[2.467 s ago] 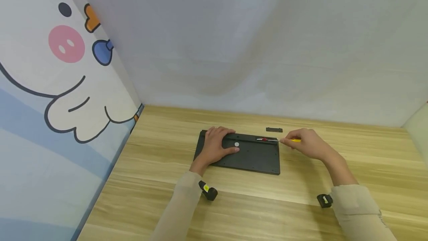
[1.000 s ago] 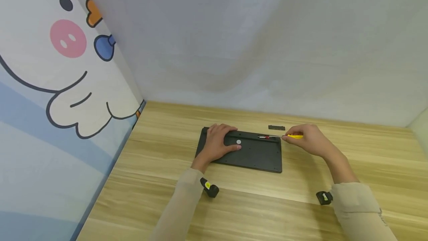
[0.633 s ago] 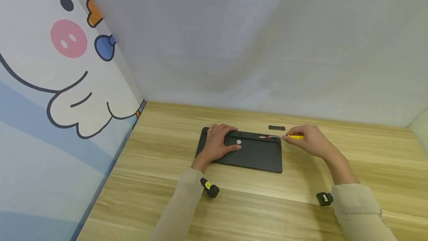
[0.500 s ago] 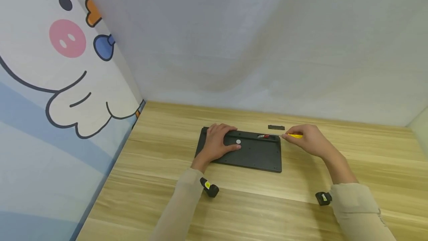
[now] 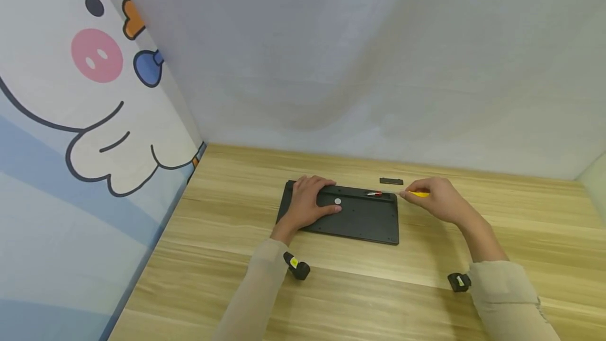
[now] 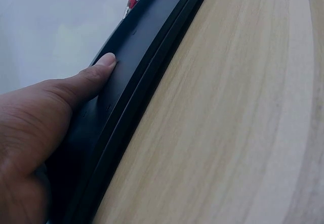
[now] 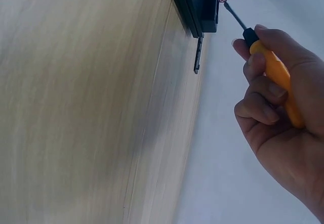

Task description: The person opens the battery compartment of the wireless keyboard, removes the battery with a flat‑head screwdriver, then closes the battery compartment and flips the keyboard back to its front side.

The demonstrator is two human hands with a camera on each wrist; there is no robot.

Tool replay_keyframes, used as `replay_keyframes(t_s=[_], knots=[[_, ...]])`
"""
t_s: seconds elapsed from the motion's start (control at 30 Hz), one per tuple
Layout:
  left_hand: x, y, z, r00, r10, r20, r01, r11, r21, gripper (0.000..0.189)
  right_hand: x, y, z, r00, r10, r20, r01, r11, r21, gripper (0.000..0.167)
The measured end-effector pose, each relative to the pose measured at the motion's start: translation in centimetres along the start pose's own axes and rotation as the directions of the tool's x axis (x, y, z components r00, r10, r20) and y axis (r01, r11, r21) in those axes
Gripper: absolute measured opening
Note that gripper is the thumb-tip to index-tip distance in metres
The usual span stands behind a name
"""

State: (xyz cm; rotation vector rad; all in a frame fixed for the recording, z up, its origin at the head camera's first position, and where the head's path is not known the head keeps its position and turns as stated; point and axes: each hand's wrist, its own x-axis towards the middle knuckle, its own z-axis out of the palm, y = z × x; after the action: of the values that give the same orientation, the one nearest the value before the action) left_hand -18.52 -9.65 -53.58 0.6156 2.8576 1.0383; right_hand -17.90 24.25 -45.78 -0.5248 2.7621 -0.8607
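Observation:
A black keyboard [image 5: 364,220] lies face down on the wooden table, its long raised ridge at the far side. My left hand [image 5: 305,207] holds it at the left, fingers over the far edge and thumb [image 6: 98,75] along the back. At the ridge's right end, a red-and-silver battery [image 5: 374,193] is in the battery slot and shows above the rim in the wrist views. My right hand [image 5: 437,199] grips a screwdriver [image 7: 276,72] by its yellow handle. The screwdriver's thin shaft reaches to the battery's red end.
A small black battery cover [image 5: 391,181] lies on the table behind the keyboard's right end. There is a round white sticker [image 5: 337,201] on the keyboard back. Behind the table [image 5: 369,283] hangs a pale backdrop [image 5: 360,67], and a cartoon panel [image 5: 71,146] stands at the left.
The battery has shifted and tilted slightly in the slot as the screwdriver tip worked at its red end. My left hand and the keyboard have stayed in place.

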Motion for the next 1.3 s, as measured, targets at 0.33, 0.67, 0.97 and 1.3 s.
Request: replay_keyframes(t_s=[0.33,0.67,0.97,1.3], knots=[[0.1,0.1,0.1,1.000,-0.003,0.001,0.003,1.000,-0.005,0.064,-0.7,-0.1,-0.2,0.999,0.049,-0.011,-0.049,0.998,-0.024,0.029],[0.2,0.0,0.0,1.000,-0.014,0.001,0.014,1.000,-0.002,0.064,-1.5,0.5,0.5,0.992,0.037,-0.117,-0.043,0.998,-0.055,0.026],[0.2,0.1,-0.1,1.000,-0.012,0.002,0.012,1.000,-0.013,0.065,-2.5,1.0,0.9,0.980,0.063,-0.189,-0.077,0.995,-0.069,0.028],[0.2,0.2,-0.1,1.000,-0.015,0.002,0.015,1.000,-0.013,0.063,-3.3,1.3,0.7,0.967,0.125,-0.221,-0.150,0.984,-0.097,0.031]])
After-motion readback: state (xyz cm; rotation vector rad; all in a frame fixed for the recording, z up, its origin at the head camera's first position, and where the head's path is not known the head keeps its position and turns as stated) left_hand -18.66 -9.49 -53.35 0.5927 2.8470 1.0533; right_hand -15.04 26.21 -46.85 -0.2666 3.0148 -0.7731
